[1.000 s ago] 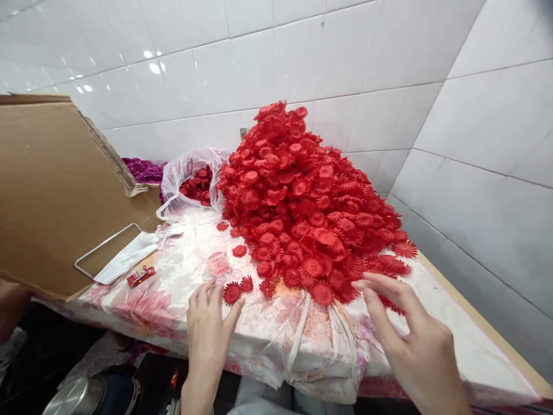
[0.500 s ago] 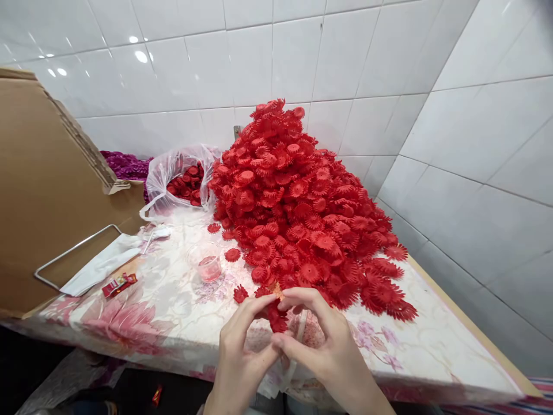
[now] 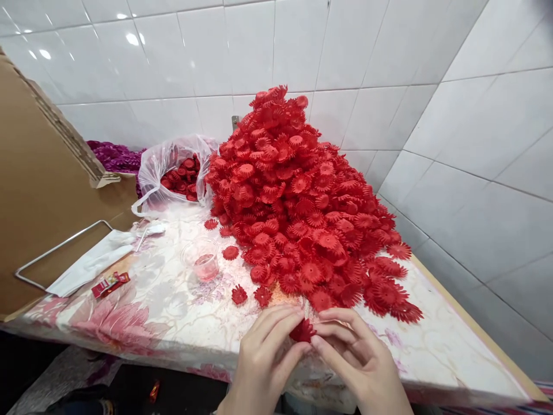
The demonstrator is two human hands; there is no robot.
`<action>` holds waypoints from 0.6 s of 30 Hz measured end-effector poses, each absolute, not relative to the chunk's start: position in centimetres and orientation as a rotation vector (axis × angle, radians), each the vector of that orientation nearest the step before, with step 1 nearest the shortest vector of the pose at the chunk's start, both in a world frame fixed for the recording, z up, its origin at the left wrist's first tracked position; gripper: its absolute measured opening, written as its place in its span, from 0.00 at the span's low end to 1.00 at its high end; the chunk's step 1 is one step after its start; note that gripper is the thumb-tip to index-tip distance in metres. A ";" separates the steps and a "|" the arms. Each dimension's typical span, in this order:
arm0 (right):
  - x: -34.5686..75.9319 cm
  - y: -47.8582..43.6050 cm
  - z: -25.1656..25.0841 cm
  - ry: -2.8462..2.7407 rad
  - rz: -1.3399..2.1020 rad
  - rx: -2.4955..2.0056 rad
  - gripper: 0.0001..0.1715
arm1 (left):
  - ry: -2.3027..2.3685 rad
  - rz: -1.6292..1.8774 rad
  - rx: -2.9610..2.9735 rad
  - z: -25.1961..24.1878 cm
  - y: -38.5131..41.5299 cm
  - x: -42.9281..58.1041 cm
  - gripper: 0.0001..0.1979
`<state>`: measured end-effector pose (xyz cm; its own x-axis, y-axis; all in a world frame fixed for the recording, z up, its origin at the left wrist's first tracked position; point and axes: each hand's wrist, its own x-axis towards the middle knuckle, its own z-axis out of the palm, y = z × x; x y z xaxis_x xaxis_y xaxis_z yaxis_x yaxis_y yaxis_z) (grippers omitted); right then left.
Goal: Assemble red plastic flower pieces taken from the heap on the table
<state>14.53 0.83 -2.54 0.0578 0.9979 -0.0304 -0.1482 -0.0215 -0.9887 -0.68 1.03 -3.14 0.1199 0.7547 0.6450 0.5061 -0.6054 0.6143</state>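
Between my two hands, just over the table's front edge, is a dark red artificial flower piece (image 3: 302, 330) with pointed petals. My left hand (image 3: 268, 346) pinches it from the left with thumb and fingers. From the right, my right hand (image 3: 360, 351) grips its other side, fingers curled. Two small dark red flower pieces (image 3: 262, 295) lie on the table just beyond my left hand. Behind both hands rises a tall heap of red artificial flower pieces (image 3: 294, 196), with round centres and fringed edges.
A floral tablecloth (image 3: 173, 311) covers the table. Left of the heap stand a clear plastic cup (image 3: 206, 266) with pinkish contents and a plastic bag (image 3: 151, 167) of dark red pieces. Farther left are a red wrapper (image 3: 110, 285), a metal wire handle (image 3: 64, 249) and a cardboard box (image 3: 47, 190). Tiled walls enclose the back and right.
Both hands have moved right and slightly down, nearer the table's front edge, with the flower piece between them. The view has shifted a little. An orange patch near the heap is now uncovered.
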 end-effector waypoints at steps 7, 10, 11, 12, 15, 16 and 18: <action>14.4 0.6 -0.8 -1.020 1.298 -1.105 0.18 | 1.199 1.423 2.078 -3.1 1.0 -0.9 0.18; 14.3 0.6 -0.1 -0.980 1.358 -1.045 0.17 | 1.191 1.411 1.910 -3.0 0.8 -1.0 0.19; 14.3 0.6 0.0 -0.977 1.377 -1.027 0.17 | 1.183 1.414 1.827 -2.9 0.7 -0.8 0.18; 14.4 0.5 0.1 -0.979 1.391 -1.008 0.17 | 1.173 1.419 1.722 -2.8 0.6 -0.7 0.17; 14.7 0.3 0.0 -1.010 1.356 -0.969 0.13 | 1.145 1.436 1.295 -2.4 0.5 -0.1 0.14; 14.8 0.2 0.0 -1.025 1.318 -0.961 0.11 | 1.128 1.426 1.172 -2.4 0.6 0.0 0.13; 14.9 0.1 -0.2 -1.076 1.230 -0.947 0.07 | 1.094 1.404 1.010 -2.4 0.7 0.1 0.12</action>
<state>14.93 0.13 -0.25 0.0176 0.9934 0.1130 -0.2438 0.1139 -0.9631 0.12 0.70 -2.40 -0.1034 0.9945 0.0186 -0.2250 -0.0416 0.9735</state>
